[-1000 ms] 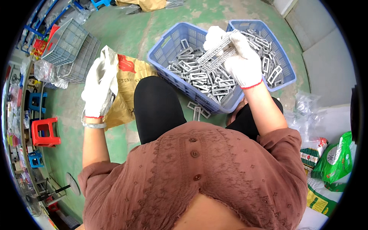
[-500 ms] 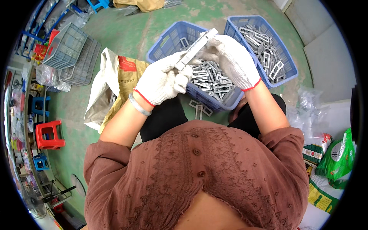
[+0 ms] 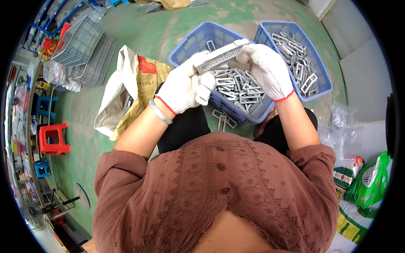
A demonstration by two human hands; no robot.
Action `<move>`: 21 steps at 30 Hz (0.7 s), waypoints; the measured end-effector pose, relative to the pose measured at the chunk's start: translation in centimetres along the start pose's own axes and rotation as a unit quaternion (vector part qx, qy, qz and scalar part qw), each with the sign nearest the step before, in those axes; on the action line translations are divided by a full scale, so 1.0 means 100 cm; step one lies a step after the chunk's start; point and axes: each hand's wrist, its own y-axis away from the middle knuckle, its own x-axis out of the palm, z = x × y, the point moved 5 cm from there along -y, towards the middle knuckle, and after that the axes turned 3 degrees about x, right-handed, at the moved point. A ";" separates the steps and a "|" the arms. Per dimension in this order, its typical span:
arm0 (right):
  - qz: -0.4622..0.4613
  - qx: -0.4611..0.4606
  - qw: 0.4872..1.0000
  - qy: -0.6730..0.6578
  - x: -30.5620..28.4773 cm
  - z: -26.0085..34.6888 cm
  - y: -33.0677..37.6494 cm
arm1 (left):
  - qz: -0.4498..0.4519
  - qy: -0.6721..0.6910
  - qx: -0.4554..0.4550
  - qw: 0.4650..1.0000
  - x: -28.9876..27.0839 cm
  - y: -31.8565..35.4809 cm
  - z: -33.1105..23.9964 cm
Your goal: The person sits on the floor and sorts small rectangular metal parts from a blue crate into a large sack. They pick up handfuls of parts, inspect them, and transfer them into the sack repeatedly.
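Note:
Both my hands wear white knitted gloves with red cuffs. Between them, above the middle crate, is a long grey metal frame piece (image 3: 222,55), tilted up to the right. My left hand (image 3: 183,86) is closed on its lower left end. At the upper right end, my right hand (image 3: 270,69) has its fingers closed on it. Below lies a blue plastic crate (image 3: 185,46) with many loose rectangular metal frames (image 3: 238,88) inside. A second blue crate (image 3: 324,80) at the right holds more of them. Several frames (image 3: 222,120) lie on the floor by the middle crate.
An open yellow-and-white woven sack (image 3: 145,86) stands left of my knee, with some grey pieces in it. Grey mesh crates (image 3: 80,46) and a red stool (image 3: 55,139) are farther left. Clear plastic bags (image 3: 344,126) and a green bag (image 3: 371,181) lie at the right.
The metal frame piece has turned to a flatter slant and shows its broad ridged side. My right hand has moved slightly right and down; the whole view has shifted a little.

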 end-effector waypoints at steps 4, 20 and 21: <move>-0.025 0.024 0.999 0.030 0.004 -0.006 0.002 | -0.073 -0.063 0.068 0.993 0.006 0.009 -0.013; -0.080 0.378 0.779 0.494 -0.147 -0.097 -0.025 | -0.417 -0.281 0.402 0.765 -0.082 0.183 -0.129; -0.069 0.404 0.733 0.544 -0.176 -0.117 -0.019 | -0.455 -0.254 0.429 0.738 -0.105 0.205 -0.138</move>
